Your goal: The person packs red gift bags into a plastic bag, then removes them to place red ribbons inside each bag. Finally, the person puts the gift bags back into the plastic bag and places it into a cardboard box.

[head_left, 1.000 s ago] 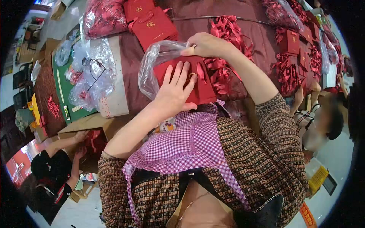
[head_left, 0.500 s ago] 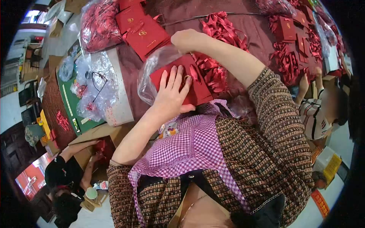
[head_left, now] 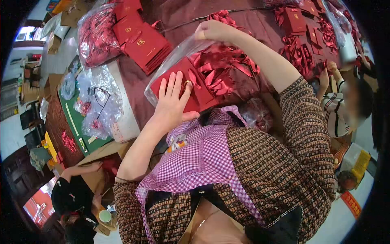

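Observation:
My left hand [head_left: 174, 99] lies flat, fingers stretched out, on a stack of red gift bags [head_left: 200, 99] with satin ribbon. A clear plastic bag [head_left: 172, 53] lies around the stack's far side and stretches up to my right hand [head_left: 211, 31]. The fingers of that hand are closed on the plastic bag's edge. Loose dark-red ribbons [head_left: 223, 67] spread out beside the stack, below my right forearm. Just beyond the plastic lies another pile of red gift bags [head_left: 148, 48] with gold print.
A plastic sack of red ribbon [head_left: 97, 38] stands at the far left, near crumpled clear plastic [head_left: 107, 105] with glasses on it. More red gift bags [head_left: 294, 21] lie at the right. One person in black [head_left: 73, 189] works at lower left, another in a striped top [head_left: 335, 103] at right.
My right hand has moved farther from my body and slightly right, drawing the plastic bag out into a taut sheet. My left hand stays pressed on the red stack.

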A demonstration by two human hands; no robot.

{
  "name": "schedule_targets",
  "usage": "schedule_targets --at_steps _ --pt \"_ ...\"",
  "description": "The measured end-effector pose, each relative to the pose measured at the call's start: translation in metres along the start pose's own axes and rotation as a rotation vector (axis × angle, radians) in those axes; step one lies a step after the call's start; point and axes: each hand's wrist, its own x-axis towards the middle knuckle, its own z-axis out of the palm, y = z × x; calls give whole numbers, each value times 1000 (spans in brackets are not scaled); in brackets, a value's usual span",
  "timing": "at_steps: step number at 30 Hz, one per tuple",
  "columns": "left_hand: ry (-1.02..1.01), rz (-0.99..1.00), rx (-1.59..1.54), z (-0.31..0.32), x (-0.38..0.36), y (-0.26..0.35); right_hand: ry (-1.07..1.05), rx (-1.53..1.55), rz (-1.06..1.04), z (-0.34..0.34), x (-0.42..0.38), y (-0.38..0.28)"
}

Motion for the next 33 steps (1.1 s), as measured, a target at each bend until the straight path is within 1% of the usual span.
schedule_targets --at_steps 2,3,4,6,8,9,10,11,12,13,15,16,18,19,21,22,24,25,27,28,30,31,33 --pt "-12 8 0 -2 1 -1 -55 -256 12 -12 -17 -9" --pt "-10 9 0 -2 1 -2 -117 -396 -191 -18 -15 6" --pt "-13 9 -5 -1 1 -1 -110 -393 -186 -21 -20 10" --pt "-31 10 3 -1 2 -2 -207 -541 -229 -24 -28 18" --pt "-1 17 3 3 2 -4 -234 -631 -156 -29 -38 24" --pt "-3 18 3 3 2 -3 -249 -669 -194 -31 -38 39" --pt "-1 19 5 3 3 -2 -177 -800 -171 -31 -42 56" --pt "0 19 7 2 3 -2 -104 -930 -145 -26 -49 55" --pt "5 20 17 3 4 -2 -64 -977 -90 -24 -65 41" --pt "2 22 27 4 4 -3 -63 -972 -84 -22 -66 51" --pt "7 36 38 5 2 -6 168 -846 28 -19 -68 69" --pt "8 41 37 5 3 -6 122 -596 21 -20 -74 76" --pt "-5 29 54 6 2 -6 115 61 174 -13 -86 84" --pt "-9 32 50 7 2 -6 74 562 172 -12 -95 89" --pt "8 37 60 9 2 -7 -19 861 330 -21 -117 73" --pt "12 40 66 10 3 -7 -57 888 280 -17 -132 61" --pt "55 63 74 14 4 -10 24 690 283 -14 -155 45" --pt "66 68 74 14 4 -10 85 423 402 -11 -161 35" --pt "77 79 83 16 7 -9 -51 313 363 -18 -167 45" --pt "90 82 98 16 8 -7 -134 219 295 -25 -177 45" --pt "88 71 100 26 19 -11 -110 156 259 -33 -180 41" --pt "101 78 96 27 20 -12 -5 123 210 -35 -183 32" --pt "133 87 87 31 24 -13 182 73 25 -33 -187 5"
